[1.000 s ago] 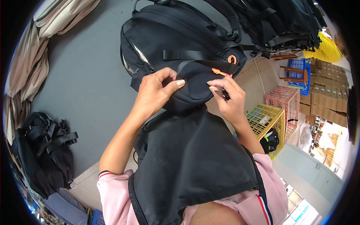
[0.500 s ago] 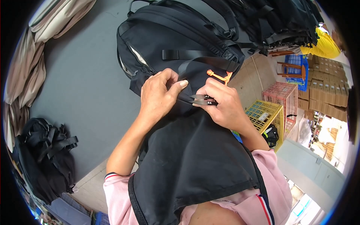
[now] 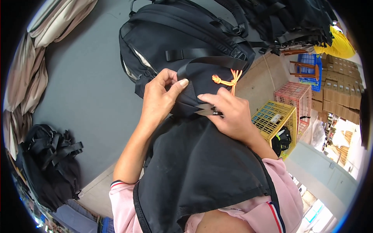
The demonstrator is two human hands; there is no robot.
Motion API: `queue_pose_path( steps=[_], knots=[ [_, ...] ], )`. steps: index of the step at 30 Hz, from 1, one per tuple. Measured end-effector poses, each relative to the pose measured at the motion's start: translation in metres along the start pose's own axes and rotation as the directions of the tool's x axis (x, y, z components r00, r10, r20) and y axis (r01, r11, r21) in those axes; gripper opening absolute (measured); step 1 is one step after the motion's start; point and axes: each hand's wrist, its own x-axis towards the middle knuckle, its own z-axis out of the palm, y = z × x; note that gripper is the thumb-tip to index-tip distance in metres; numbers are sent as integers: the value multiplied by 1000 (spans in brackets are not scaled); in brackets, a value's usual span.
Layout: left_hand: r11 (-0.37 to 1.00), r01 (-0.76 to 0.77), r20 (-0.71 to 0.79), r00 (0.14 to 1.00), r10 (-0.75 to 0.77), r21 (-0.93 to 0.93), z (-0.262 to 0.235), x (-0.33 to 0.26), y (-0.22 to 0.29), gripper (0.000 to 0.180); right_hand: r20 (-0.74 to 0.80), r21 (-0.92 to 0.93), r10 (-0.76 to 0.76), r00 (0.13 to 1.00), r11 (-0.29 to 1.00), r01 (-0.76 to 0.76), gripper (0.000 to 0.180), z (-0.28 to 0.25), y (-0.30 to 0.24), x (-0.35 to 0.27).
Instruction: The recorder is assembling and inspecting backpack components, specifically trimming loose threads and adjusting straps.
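A black backpack (image 3: 182,33) lies on the grey table in front of me, its side showing a pale strip along an opening. My left hand (image 3: 160,95) is closed on the backpack's near edge, thumb and fingers pinching the black fabric beside a strap. My right hand (image 3: 235,114) grips small thread snips (image 3: 204,109) in its palm, blades pointing left and slightly apart. Its index finger is stretched forward against the black cloth. An orange knotted cord (image 3: 229,80) hangs from the backpack just beyond that hand. A black apron (image 3: 206,167) covers my front.
More black bags lie at the table's (image 3: 89,97) lower left and far right. Beige cloth (image 3: 23,73) is bunched along the left edge. To the right stand a yellow crate (image 3: 274,118), a pink crate (image 3: 293,97), stacked cardboard boxes (image 3: 342,89) and a person in yellow (image 3: 338,44).
My right index finger has stretched out onto the fabric, and the snips have tucked lower into that hand. My left hand keeps its pinch, shifted slightly left. The orange cord has swung a little.
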Motion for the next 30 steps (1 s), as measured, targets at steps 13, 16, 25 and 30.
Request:
queue_pose_path(
  steps=[13,16,25,30],
  knots=[
    [391,-70,-44,996,75,-918,-25,-4,-14,26,-96,-276,-201,975,946,168,45,44,18,-2],
    [82,-22,-22,1000,-3,-996,-33,-1,-24,27,-5,-253,-240,971,939,231,31,49,19,4],
    [109,-252,-263,960,-99,-962,-64,-9,-32,14,48,-180,-157,986,970,163,55,50,19,11],
    [112,-278,-290,950,-116,-954,-78,-11,-38,13,-84,-105,-120,989,988,111,58,40,27,25]
  ],
)
